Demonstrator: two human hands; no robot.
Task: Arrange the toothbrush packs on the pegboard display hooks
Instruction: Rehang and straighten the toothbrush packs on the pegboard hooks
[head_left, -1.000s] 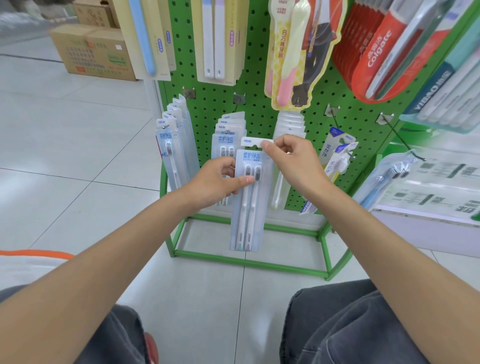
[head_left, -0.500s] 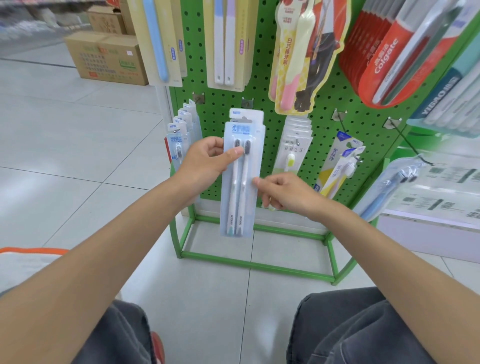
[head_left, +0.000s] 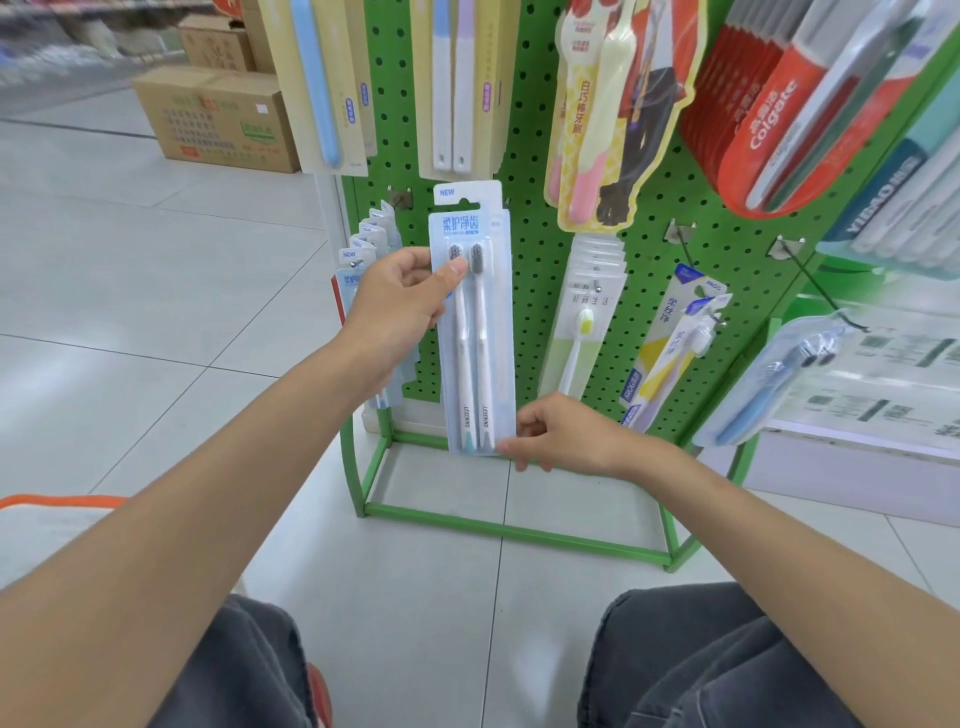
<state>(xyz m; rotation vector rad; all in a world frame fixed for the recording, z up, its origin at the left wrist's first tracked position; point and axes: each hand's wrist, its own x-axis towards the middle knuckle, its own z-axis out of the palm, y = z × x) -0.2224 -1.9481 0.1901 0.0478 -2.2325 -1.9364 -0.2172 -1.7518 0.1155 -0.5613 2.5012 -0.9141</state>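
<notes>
Two hands (head_left: 400, 306) (head_left: 566, 439), one held pack (head_left: 480, 343); one pegboard (head_left: 540, 291)

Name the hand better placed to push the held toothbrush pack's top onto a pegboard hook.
Left, I'd judge. The left hand grips the toothbrush pack near its top, close to the hang tab against the pegboard. The right hand only pinches the bottom corner, fit for steadying.
</notes>
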